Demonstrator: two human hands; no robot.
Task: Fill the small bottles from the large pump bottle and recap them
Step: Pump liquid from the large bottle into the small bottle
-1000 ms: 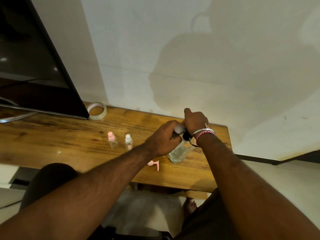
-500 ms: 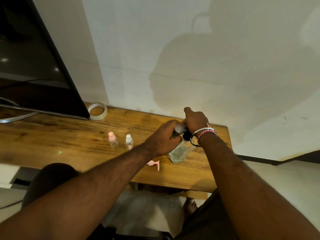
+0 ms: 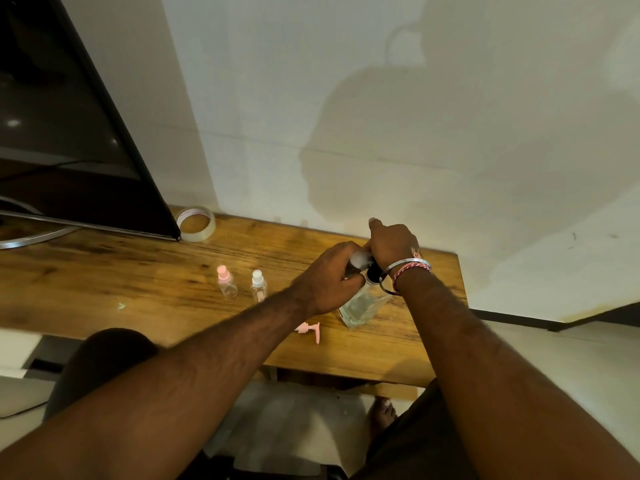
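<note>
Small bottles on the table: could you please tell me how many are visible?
2: a pink-capped small bottle and a white-capped small bottle right of it, both upright, left of the hands. Another may be hidden behind the hands.

Large clear pump bottle [image 3: 363,303] upright near worktop's front edge, top hidden. Two small clear bottles capped, upright, side by side: pink-capped [image 3: 227,282], white-capped [image 3: 259,285]. Loose pink pump cap [image 3: 309,329] lying flat.

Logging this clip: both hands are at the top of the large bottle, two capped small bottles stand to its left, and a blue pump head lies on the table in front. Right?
Not quite: the pump head is pink, not blue, as the head view shows. The rest holds: both hands, left and right, are at the top of the large bottle, and two capped small bottles stand to its left.
</note>
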